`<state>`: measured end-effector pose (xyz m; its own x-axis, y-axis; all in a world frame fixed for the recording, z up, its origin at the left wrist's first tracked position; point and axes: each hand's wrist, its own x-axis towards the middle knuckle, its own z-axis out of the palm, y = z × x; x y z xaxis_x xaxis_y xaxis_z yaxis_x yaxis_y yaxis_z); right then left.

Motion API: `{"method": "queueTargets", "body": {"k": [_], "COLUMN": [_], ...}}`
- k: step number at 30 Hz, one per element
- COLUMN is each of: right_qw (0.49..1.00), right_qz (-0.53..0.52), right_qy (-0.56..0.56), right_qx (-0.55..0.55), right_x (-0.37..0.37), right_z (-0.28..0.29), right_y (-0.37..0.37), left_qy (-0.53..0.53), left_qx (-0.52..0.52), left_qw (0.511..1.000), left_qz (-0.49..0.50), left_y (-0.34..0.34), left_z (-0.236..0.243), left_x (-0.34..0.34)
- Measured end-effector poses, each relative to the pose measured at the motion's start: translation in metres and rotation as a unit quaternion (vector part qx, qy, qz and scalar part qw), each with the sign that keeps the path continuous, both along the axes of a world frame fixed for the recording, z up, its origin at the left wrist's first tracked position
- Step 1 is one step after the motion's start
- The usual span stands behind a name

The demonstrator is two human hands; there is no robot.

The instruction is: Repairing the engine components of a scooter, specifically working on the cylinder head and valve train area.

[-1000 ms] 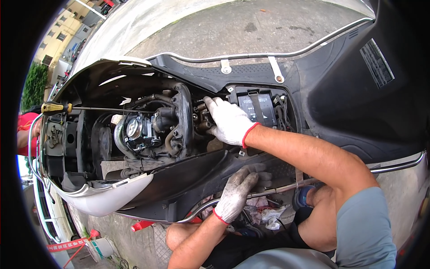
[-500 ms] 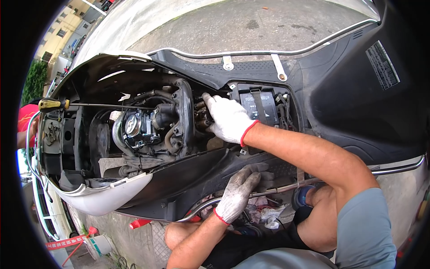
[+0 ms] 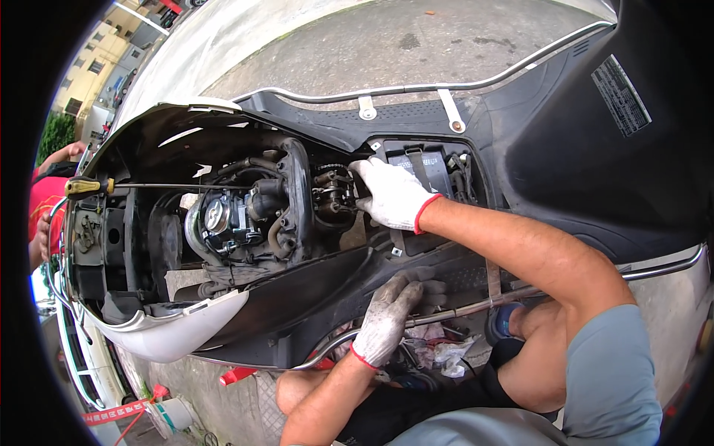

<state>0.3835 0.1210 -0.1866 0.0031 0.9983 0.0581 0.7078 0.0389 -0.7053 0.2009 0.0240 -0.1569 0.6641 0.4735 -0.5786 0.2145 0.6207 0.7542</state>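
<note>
A: Your right hand (image 3: 393, 195), gloved white, reaches into the scooter's open engine bay (image 3: 223, 223); fingers curl around the small mechanism (image 3: 333, 195) beside the black battery box (image 3: 425, 172). Whether they pinch anything, I cannot tell.

B: And the left?

A: Your left hand (image 3: 385, 320), in a soiled glove, lies spread on the lower body panel (image 3: 297, 297), bracing. I'd judge you're mid-fitting. The next move likely calls for steady pressure. A yellow-handled screwdriver (image 3: 88, 186) spans the bay's far side.
</note>
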Motion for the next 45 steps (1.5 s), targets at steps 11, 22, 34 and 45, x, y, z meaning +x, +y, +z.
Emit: {"method": "queueTargets", "body": {"k": [11, 22, 34, 45], "right_qw": [0.997, 0.992, 0.998, 0.996], "right_qz": [-0.002, -0.003, -0.020, -0.016], "right_qy": [-0.074, -0.105, -0.030, -0.020], "right_qx": [0.007, 0.063, 0.043, 0.088], "right_x": [-0.019, -0.019, 0.002, -0.010], "right_z": [0.006, -0.003, 0.000, -0.027], "right_y": [0.004, 0.012, 0.012, 0.048], "left_qy": [-0.001, -0.022, 0.002, -0.001], "left_qx": [-0.006, -0.010, -0.001, 0.002], "left_qw": [1.000, 1.000, 1.000, 1.000], "left_qz": [-0.007, -0.005, 0.006, 0.000], "left_y": [-0.003, -0.003, 0.000, 0.002], "left_z": [-0.006, 0.016, -0.008, -0.008], "left_x": [-0.004, -0.001, 0.003, 0.002]}}
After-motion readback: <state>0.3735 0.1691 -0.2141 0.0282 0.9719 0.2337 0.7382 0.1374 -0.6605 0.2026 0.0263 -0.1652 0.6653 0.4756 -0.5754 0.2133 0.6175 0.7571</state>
